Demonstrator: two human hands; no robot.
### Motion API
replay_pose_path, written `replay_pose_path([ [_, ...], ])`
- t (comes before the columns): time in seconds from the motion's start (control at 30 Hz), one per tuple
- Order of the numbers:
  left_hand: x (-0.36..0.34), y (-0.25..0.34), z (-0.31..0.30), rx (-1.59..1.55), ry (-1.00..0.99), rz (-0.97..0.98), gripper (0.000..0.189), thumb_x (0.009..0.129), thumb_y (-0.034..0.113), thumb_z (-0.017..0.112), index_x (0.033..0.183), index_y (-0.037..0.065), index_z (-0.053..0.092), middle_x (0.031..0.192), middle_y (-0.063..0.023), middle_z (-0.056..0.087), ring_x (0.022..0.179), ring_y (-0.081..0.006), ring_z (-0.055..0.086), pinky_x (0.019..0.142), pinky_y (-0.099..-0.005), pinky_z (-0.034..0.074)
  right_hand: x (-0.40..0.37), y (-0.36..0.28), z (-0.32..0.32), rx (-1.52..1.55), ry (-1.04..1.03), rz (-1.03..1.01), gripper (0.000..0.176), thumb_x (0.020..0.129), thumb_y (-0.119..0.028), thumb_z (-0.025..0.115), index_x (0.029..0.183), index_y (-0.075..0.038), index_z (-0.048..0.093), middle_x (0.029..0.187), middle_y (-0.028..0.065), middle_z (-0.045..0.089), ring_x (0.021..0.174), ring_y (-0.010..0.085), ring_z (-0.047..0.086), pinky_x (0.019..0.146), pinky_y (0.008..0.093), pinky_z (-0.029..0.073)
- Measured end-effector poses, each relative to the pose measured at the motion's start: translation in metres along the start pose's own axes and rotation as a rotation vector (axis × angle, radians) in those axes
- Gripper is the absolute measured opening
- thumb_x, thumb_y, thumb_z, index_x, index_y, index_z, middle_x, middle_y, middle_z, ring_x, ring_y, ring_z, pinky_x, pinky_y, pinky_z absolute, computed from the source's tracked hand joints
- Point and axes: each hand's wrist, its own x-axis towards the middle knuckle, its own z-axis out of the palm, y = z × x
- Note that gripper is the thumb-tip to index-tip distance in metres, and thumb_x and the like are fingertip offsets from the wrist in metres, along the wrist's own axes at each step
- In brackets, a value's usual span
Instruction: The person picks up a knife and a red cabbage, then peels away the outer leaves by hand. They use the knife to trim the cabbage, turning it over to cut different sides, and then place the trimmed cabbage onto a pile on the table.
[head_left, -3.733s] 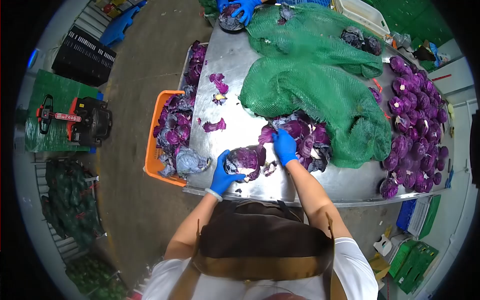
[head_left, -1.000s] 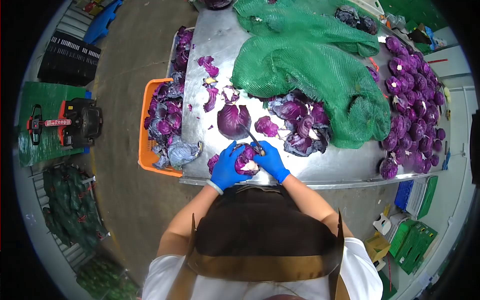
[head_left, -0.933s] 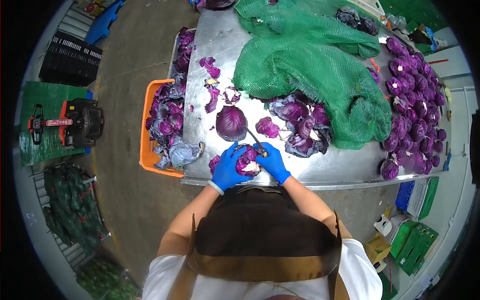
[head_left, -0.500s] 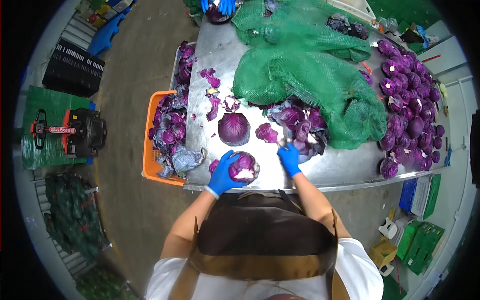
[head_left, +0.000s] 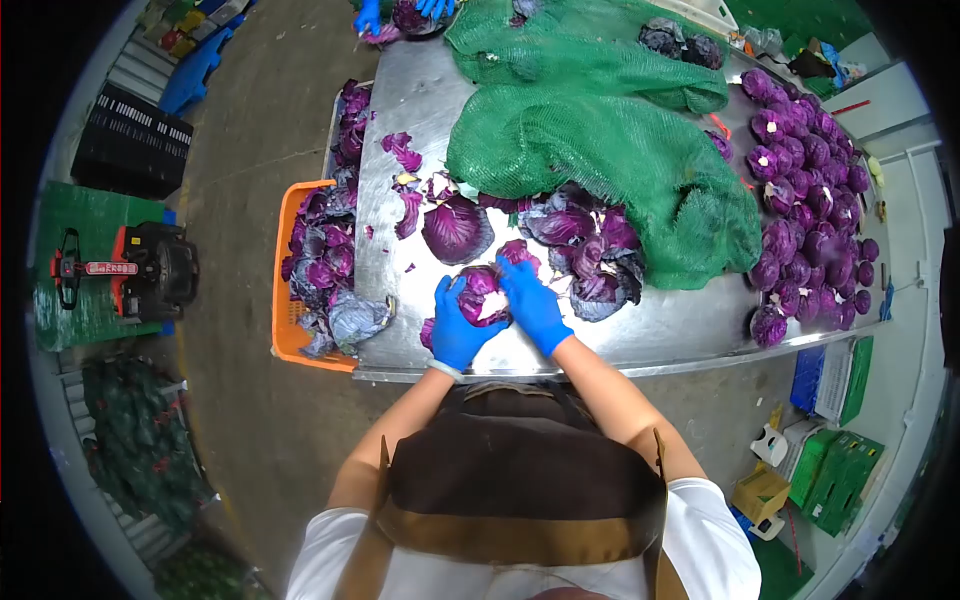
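Near the table's front edge, a red cabbage with a pale cut patch sits between both blue-gloved hands. My left hand wraps round its left and near side. My right hand presses on its right side, its fingertips beside a loose purple leaf piece. A large cupped purple leaf lies just beyond the cabbage. Right of my right hand is a heap of loose outer leaves.
Green netting covers the table's middle. Many red cabbages are piled at the right. An orange crate of leaves stands at the left edge. A co-worker's gloved hands hold a cabbage at the top.
My right hand has moved left from the leaf heap to the cabbage. The cabbage has turned a little in my left hand. The view has shifted slightly, and the co-worker's hands have moved apart.
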Motion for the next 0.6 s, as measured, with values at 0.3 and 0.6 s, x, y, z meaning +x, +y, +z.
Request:
replay_pose_path([
  [0.3, -0.018, -0.013, -0.017, -0.114, 0.035, -0.052, 0.108, 0.057, 0.037, 0.094, 0.139, 0.003, 0.033, 0.14, -0.0238, 0.035, 0.126, -0.0372, 0.047, 0.106, -0.0419, 0.042, 0.025, 0.045, 0.011, 0.421, -0.032, 0.144, 0.034, 0.085, -0.028, 0.071, 0.108, -0.004, 0.064, 0.101, 0.0228, 0.067, 0.091, 0.0405, 0.064, 0.077, 0.0464, 0.05],
  [0.6, 0.01, 0.015, -0.048, 0.331, -0.186, 0.046, 0.107, 0.06, 0.045, 0.089, 0.141, 0.002, 0.034, 0.142, -0.0286, 0.037, 0.128, -0.0415, 0.045, 0.104, -0.0482, 0.042, 0.031, 0.038, -0.028, -0.019, 0.183, -0.067, 0.044, 0.083, -0.007, 0.064, 0.126, -0.004, 0.056, 0.103, 0.0209, 0.063, 0.09, 0.0424, 0.063, 0.081, 0.0488, 0.05],
])
